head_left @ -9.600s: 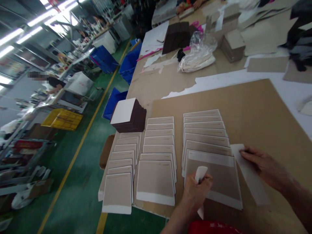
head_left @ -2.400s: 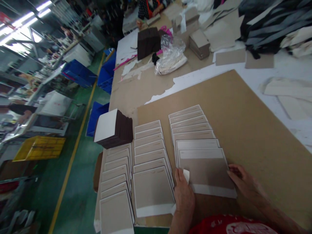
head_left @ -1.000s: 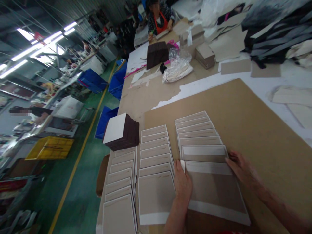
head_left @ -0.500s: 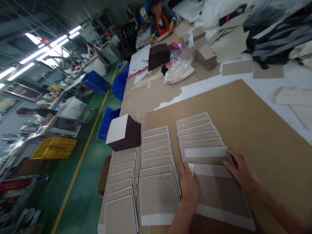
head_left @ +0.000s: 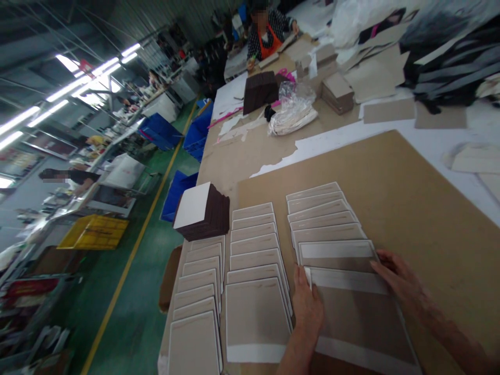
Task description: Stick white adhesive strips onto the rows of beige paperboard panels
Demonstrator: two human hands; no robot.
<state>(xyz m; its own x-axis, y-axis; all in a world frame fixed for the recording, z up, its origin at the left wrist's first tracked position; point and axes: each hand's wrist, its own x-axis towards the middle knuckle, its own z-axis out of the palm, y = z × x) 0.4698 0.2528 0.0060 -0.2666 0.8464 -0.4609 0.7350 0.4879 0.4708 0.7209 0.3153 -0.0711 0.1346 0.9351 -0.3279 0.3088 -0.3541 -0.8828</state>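
Observation:
A taupe panel (head_left: 351, 317) with a white band along its top and bottom lies at the near end of the right-hand overlapping row. My left hand (head_left: 307, 304) is closed on its upper left edge, with a small white tab (head_left: 308, 276) by the fingertips. At the upper right corner, my right hand (head_left: 402, 281) grips the edge, thumb on top and fingers partly hidden. Just beyond, another white-banded panel (head_left: 336, 250) tops the overlapping panels. To the left run a middle row of similar panels (head_left: 255, 312) and a left row (head_left: 193, 338).
A dark stack with a white top (head_left: 195, 205) stands at the table's left edge. A plastic-wrapped bundle (head_left: 292, 117) and a dark brown stack (head_left: 260, 92) lie farther back. One co-worker (head_left: 267, 39) is at the far end. Blue bins (head_left: 177, 192) stand beside the table.
The whole scene has shifted slightly right in view. Both hands stay at the same panel's edges, a little lower in the picture.

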